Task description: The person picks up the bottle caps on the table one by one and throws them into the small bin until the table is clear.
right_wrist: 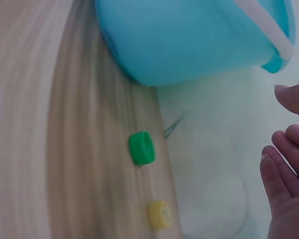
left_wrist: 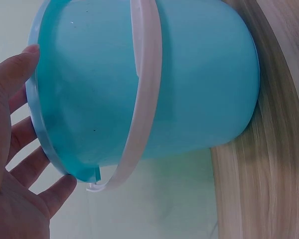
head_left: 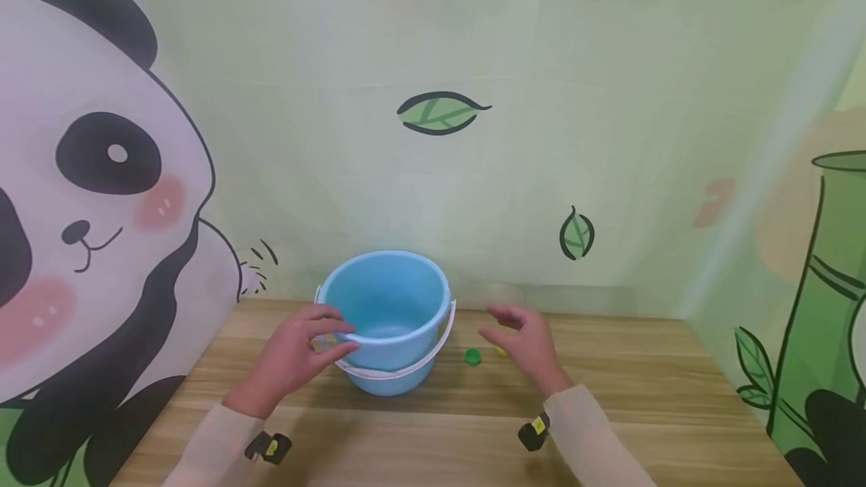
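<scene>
A light blue bucket (head_left: 395,355) stands upright on the wooden table, its white handle (left_wrist: 148,94) hanging down across the near side. At the bucket's near left rim, my left hand (head_left: 298,348) has its fingers over the edge and its thumb outside, gripping the rim. To the right of the bucket, my right hand (head_left: 531,340) hovers with bent fingers, a gap between thumb and fingers, nothing held. A green bottle cap (right_wrist: 142,148) lies on the table between bucket and right hand. Beside it a yellow bottle cap (right_wrist: 160,215) is partly hidden by that hand in the head view.
Wood-grain table (head_left: 473,434) runs back to a pale green backdrop (head_left: 541,134) printed with a panda, leaves and bamboo. A clear round outline, faint and hard to make out, shows behind the right hand. Both wrists carry small black camera mounts (head_left: 534,433).
</scene>
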